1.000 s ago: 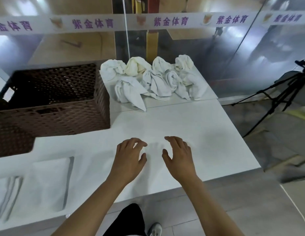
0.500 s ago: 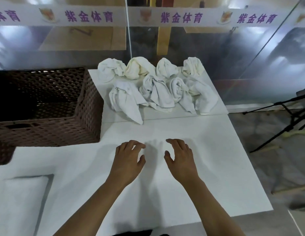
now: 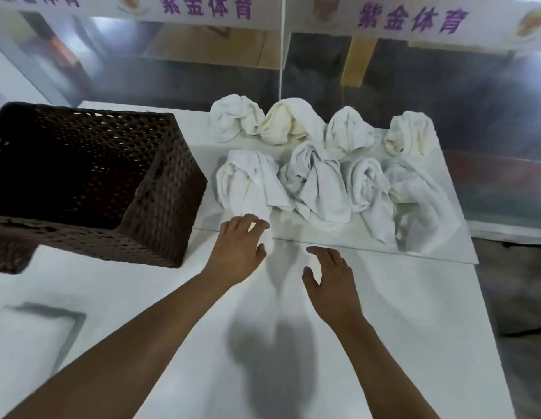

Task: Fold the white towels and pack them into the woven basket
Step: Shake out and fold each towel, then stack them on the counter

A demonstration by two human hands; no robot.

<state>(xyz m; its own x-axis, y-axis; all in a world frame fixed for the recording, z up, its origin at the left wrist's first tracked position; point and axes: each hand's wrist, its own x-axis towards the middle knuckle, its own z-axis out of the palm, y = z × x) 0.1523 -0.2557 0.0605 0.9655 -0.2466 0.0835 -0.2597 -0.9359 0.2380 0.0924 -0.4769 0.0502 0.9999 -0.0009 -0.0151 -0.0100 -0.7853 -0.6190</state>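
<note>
Just beyond left hand (image 3: 239,246): towel (image 3: 248,182).

Soft, crumpled terry cloth towels (image 3: 248,182) (white to cream) — dark brown woven wicker basket (image 3: 160,207), rough and open-meshed — on smooth matt white counter (image 3: 384,313).

The flat white counter (image 3: 384,297) carries a dark brown woven basket (image 3: 160,213) at ten o'clock. Eight crumpled white cloth towels (image 3: 317,182) sit bunched in two rows at twelve to one o'clock. A folded white towel (image 3: 30,337) lies at eight o'clock.
</note>
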